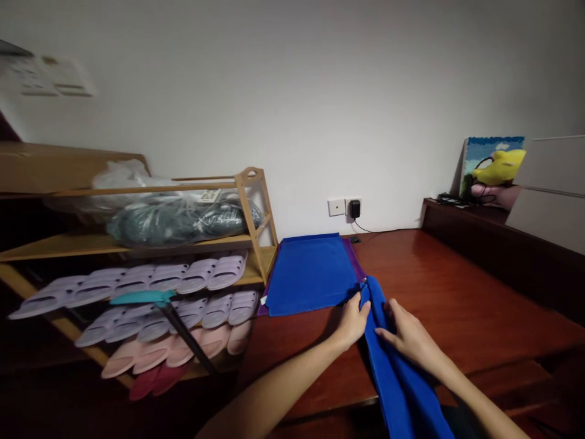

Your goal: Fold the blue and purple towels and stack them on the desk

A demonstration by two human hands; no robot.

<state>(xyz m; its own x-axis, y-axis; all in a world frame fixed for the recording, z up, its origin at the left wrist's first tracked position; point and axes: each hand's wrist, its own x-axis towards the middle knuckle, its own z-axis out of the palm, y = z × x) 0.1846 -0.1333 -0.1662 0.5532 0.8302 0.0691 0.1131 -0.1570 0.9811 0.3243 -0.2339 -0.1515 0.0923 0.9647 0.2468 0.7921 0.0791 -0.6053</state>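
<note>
A long blue cloth [388,372] hangs over the front edge of the reddish-brown desk [439,274], its top end bunched on the desktop. My left hand [354,320] pinches its left edge near the top. On the cloth's right side, my right hand [409,335] has thumb and fingers spread around a fold, touching the fabric. Another blue cloth [313,271] lies flat at the back left of the desk, on top of a purple cloth [358,259] that shows along its edges.
To the left stands a wooden rack [253,244] with rows of slippers [194,275] and a plastic-wrapped bundle [183,219]. A black plug [354,209] sits in the wall. A raised ledge at right holds a yellow plush toy [500,167].
</note>
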